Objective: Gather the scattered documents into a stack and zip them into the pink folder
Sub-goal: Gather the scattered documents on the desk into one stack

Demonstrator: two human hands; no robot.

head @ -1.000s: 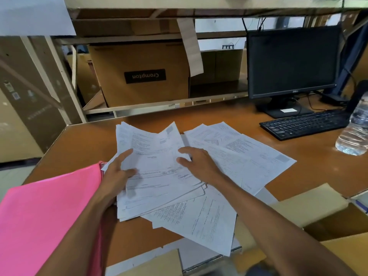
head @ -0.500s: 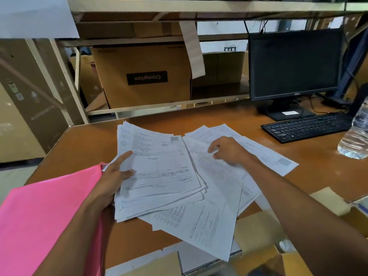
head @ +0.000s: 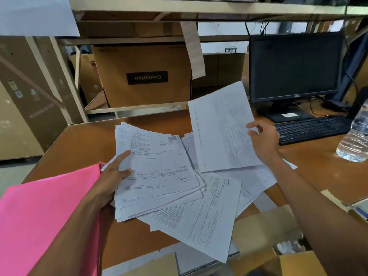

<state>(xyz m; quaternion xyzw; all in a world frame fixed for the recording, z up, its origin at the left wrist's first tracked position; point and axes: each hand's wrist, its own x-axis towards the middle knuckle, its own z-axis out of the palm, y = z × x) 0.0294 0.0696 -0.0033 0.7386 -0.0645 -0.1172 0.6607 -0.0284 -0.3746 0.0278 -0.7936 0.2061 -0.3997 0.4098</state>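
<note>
A pile of printed documents [head: 159, 172] lies fanned on the brown desk, and my left hand [head: 115, 174] grips its left edge, thumb on top. My right hand [head: 262, 140] holds one printed sheet [head: 221, 128] by its right edge, lifted and tilted above the desk. Several loose sheets [head: 203, 220] lie spread below and to the right of the pile, one hanging past the desk's front edge. The pink folder [head: 43, 216] lies at the lower left, partly under my left forearm; its zip is not visible.
A black monitor [head: 294, 66] and keyboard [head: 312, 128] stand at the back right, with a water bottle [head: 356, 140] at the right edge. A cardboard box [head: 143, 76] sits on the shelf behind the desk [head: 83, 148]. Open cartons [head: 264, 232] stand in front, lower right.
My right hand has picked one sheet off the spread papers and raised it up and to the right. My left hand keeps its hold on the pile.
</note>
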